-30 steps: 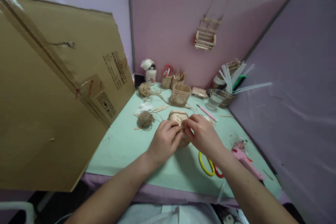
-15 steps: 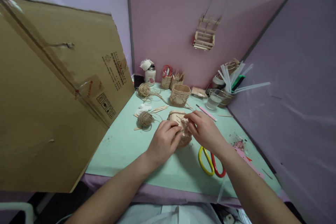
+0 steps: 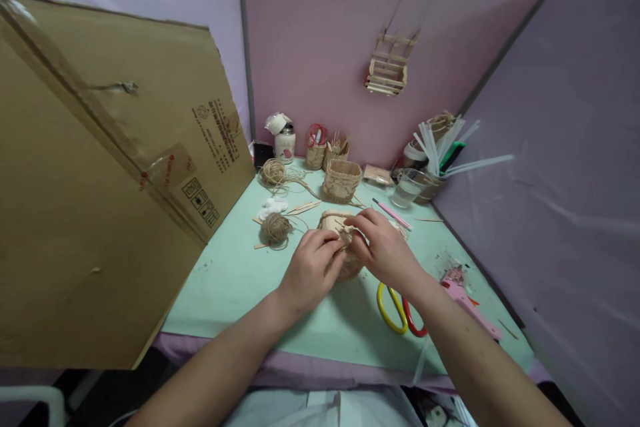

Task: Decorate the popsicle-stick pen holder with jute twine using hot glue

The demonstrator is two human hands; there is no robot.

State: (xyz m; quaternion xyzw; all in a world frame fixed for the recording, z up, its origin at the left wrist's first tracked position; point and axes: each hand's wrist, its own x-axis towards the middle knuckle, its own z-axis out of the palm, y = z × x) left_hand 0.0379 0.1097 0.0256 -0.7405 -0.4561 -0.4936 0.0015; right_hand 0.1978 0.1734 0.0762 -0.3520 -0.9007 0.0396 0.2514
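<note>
The right hand (image 3: 383,250) has dropped back from its raised pull half a second ago, fingertips again pinching twine at the small basket (image 3: 343,240) mid-table; the left hand (image 3: 310,267) still cups its side, tightening another wrap. Beyond sits a twine ball (image 3: 275,227).

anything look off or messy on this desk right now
Mostly the big cardboard sheet: it leans askew over the table's left edge, tape peeling, surface torn. Glue scraps litter the spot by the pink glue gun. Both hands grip the small basket.
</note>
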